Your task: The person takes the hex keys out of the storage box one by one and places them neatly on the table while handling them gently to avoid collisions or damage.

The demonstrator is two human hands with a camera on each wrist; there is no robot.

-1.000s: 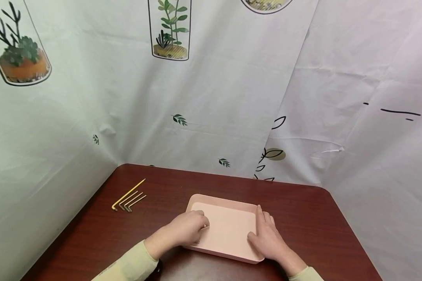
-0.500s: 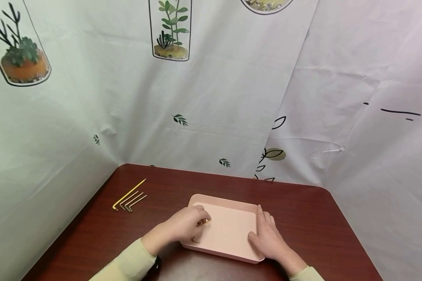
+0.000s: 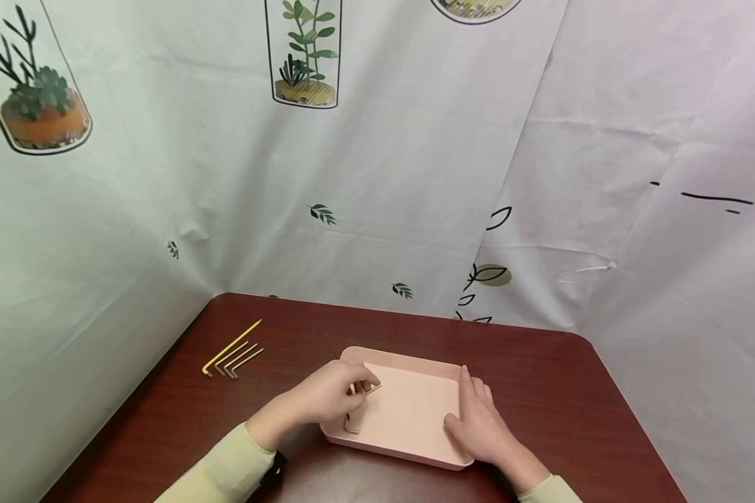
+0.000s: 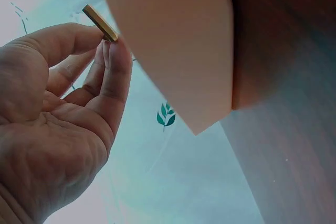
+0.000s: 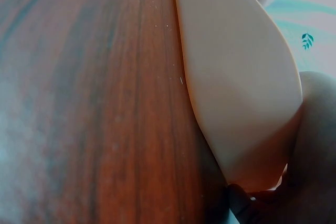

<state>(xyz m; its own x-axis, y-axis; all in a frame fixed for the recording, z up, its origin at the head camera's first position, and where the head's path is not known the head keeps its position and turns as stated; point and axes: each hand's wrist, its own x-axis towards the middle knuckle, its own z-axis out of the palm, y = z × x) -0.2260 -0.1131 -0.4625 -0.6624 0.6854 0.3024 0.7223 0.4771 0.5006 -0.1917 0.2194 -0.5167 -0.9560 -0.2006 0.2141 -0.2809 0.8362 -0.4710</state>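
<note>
My left hand is over the left side of a pink tray, thumb and fingertips pinching a brass-coloured hex key. In the left wrist view, the hex key pokes out above the fingertips, close to the tray's outer wall. A small bent metal end shows in the tray below that hand; whether it belongs to the held key I cannot tell. My right hand grips the tray's right wall, thumb over the rim inside and fingers along the outside.
At the back left of the dark red table, a long yellow hex key lies beside several shorter brass-coloured hex keys. A white printed curtain hangs behind the table and along its sides.
My left hand has shifted slightly up and left in the tray, and the tip of the pinched hex key has risen with it. My right hand stays on the tray wall.
</note>
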